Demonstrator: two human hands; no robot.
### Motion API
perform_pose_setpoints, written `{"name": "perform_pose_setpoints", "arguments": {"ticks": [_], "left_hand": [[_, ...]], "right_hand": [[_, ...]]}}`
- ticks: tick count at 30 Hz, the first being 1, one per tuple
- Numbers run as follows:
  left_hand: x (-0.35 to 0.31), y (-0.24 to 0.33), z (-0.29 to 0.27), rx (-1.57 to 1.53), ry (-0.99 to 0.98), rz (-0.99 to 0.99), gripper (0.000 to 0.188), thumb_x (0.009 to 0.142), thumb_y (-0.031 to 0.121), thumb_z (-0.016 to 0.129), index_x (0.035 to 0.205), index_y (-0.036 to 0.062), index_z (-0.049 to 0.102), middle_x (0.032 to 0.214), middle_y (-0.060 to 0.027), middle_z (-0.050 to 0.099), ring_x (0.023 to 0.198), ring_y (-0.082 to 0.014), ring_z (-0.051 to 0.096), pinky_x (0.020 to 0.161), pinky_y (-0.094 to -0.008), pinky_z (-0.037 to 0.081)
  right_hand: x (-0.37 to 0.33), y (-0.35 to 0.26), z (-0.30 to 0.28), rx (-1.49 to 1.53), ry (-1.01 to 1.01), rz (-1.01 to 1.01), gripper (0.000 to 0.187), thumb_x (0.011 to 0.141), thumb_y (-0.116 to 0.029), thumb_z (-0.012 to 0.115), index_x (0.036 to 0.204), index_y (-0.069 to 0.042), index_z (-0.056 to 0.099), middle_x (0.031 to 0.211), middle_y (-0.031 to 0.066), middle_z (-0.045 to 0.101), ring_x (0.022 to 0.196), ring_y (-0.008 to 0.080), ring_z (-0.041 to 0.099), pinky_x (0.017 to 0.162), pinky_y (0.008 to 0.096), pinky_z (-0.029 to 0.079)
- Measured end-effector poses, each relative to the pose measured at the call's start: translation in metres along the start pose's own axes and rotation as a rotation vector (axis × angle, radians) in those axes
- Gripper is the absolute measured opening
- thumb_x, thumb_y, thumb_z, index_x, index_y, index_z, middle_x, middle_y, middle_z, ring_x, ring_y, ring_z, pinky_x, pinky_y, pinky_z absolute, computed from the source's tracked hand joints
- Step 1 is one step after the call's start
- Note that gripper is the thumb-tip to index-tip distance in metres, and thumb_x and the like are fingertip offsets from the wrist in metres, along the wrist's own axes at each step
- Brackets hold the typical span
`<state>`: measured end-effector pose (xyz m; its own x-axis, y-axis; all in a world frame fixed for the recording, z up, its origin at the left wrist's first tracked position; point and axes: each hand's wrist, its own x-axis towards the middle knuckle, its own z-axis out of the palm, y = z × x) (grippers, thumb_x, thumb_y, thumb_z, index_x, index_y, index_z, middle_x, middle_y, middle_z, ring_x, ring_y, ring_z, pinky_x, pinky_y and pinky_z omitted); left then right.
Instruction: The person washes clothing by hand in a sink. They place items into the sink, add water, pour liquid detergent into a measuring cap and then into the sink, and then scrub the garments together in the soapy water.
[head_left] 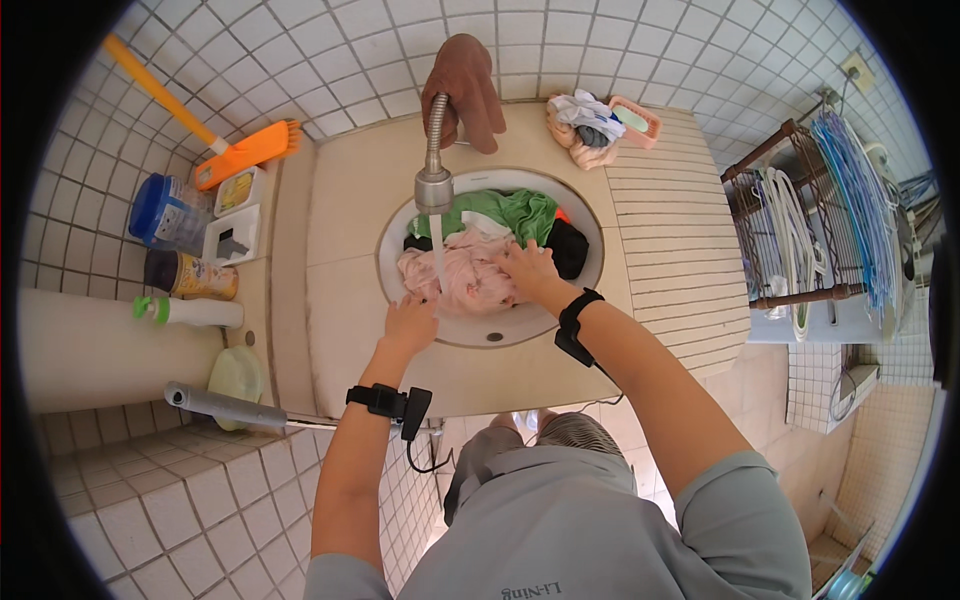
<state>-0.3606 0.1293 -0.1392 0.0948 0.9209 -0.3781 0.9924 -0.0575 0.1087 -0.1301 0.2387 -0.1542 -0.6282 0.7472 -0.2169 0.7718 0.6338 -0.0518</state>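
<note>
An oval white sink [594, 215] is set in the beige counter. A crumpled pale pink garment [462, 262] fills its near middle. Water from a metal flexible-neck faucet [434, 185] runs down onto it. My left hand [411, 320] touches the garment's left near edge, fingers slightly apart. On the garment's right side rests my right hand [528, 266], its fingers spread over the cloth. Behind the pink cloth lie a green garment [515, 210] and some white fabric [484, 226]. A black cloth [568, 250] sits at the sink's right.
A brown cloth or glove [470, 90] hangs over the faucet's base. Small clothes [585, 125] lie beside a pink soap dish [637, 122]. To the left stand an orange brush [250, 152], a pump bottle [190, 312] and containers. A hanger rack [790, 230] stands right.
</note>
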Motion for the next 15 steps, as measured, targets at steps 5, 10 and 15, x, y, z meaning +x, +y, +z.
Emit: {"name": "perform_pose_setpoints", "arguments": {"ticks": [5, 10, 15], "left_hand": [[-0.007, 0.002, -0.004, -0.012, -0.03, 0.002, 0.042, 0.079, 0.024, 0.058, 0.12, 0.0147, 0.05, 0.125, -0.0147, 0.048, 0.115, -0.0302, 0.045, 0.09, -0.0512, 0.038], [-0.009, -0.002, 0.01, 0.03, 0.131, 0.031, 0.041, 0.078, 0.022, 0.059, 0.117, 0.0115, 0.05, 0.124, -0.0136, 0.048, 0.113, -0.0326, 0.047, 0.088, -0.05, 0.039], [0.017, -0.012, 0.027, 0.142, 0.424, 0.092, 0.042, 0.076, 0.021, 0.059, 0.115, 0.0085, 0.048, 0.128, -0.0129, 0.044, 0.113, -0.035, 0.047, 0.084, -0.0507, 0.043]], "right_hand": [[-0.005, 0.004, 0.007, 0.055, -0.08, -0.013, 0.078, 0.06, -0.041, 0.077, 0.128, -0.031, 0.042, 0.127, 0.0069, 0.042, 0.11, 0.0361, 0.042, 0.075, 0.0554, 0.043], [-0.009, 0.006, 0.007, 0.017, -0.118, -0.069, 0.067, 0.066, -0.038, 0.073, 0.126, -0.031, 0.044, 0.12, 0.007, 0.046, 0.104, 0.0349, 0.044, 0.077, 0.0552, 0.041], [-0.019, 0.003, 0.008, -0.054, 0.009, -0.112, 0.052, 0.069, -0.034, 0.07, 0.117, -0.028, 0.049, 0.117, 0.006, 0.045, 0.103, 0.034, 0.046, 0.078, 0.0572, 0.041]]}}
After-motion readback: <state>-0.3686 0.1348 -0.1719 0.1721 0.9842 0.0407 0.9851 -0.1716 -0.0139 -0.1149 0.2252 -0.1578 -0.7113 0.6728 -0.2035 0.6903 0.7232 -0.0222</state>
